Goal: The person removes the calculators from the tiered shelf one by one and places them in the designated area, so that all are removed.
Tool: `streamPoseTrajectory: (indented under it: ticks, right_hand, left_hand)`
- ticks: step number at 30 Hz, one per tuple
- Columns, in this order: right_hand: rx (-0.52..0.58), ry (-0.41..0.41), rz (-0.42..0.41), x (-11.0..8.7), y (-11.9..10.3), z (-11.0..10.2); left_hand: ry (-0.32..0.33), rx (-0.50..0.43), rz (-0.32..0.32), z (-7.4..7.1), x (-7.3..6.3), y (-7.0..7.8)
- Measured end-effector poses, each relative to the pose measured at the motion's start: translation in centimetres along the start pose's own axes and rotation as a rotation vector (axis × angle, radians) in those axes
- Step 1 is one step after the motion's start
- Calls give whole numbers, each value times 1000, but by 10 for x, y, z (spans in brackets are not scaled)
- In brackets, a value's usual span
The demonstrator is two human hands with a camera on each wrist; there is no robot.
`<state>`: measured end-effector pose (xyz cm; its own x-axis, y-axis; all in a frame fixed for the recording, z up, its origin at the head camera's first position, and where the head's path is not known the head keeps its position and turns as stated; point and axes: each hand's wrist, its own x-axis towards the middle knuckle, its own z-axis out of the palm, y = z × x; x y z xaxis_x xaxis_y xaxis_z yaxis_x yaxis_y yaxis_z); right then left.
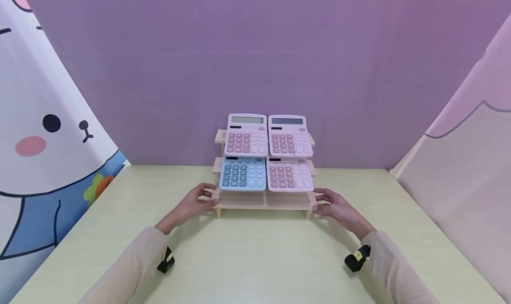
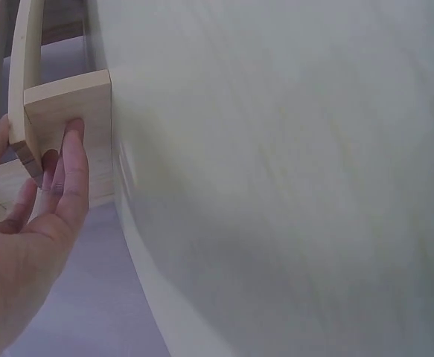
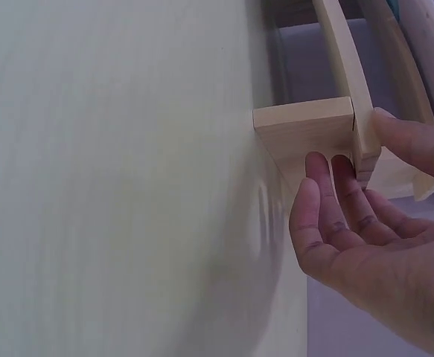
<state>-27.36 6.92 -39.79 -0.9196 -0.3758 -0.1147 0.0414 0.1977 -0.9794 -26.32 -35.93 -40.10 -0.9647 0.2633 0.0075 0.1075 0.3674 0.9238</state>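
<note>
A tiered wooden rack (image 1: pixel 263 201) stands on the table, bearing calculators on its upper two tiers. A pink calculator (image 1: pixel 246 135) and a second pink calculator (image 1: pixel 290 136) lean on the top tier. Below them are a blue calculator (image 1: pixel 243 174) and another pink calculator (image 1: pixel 290 175). My left hand (image 1: pixel 195 203) grips the rack's left end at the lowest tier, thumb on the board and fingers beneath it. At the right end, my right hand (image 1: pixel 337 208) holds the same tier likewise, with its fingers (image 3: pixel 317 178) under the board beside the leg.
The pale wood-grain table (image 1: pixel 255 259) spreads around the rack. Behind it rises a purple backdrop (image 1: pixel 255 51), and cloths with cartoon prints hang at the left and right. Each sleeve carries a small black wrist device, such as the right device (image 1: pixel 356 259).
</note>
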Motion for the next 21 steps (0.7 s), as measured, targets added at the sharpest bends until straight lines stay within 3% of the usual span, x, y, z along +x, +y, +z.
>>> streamPoseTrajectory:
  ticks: [10, 21]
  right_hand:
    - [-70, 36, -8, -2, -5, -17]
    - [-80, 115, -105, 0, -32, -27]
  left_hand:
    - [24, -24, -40, 0, 3, -1]
    - [34, -27, -78, 1, 1, 0]
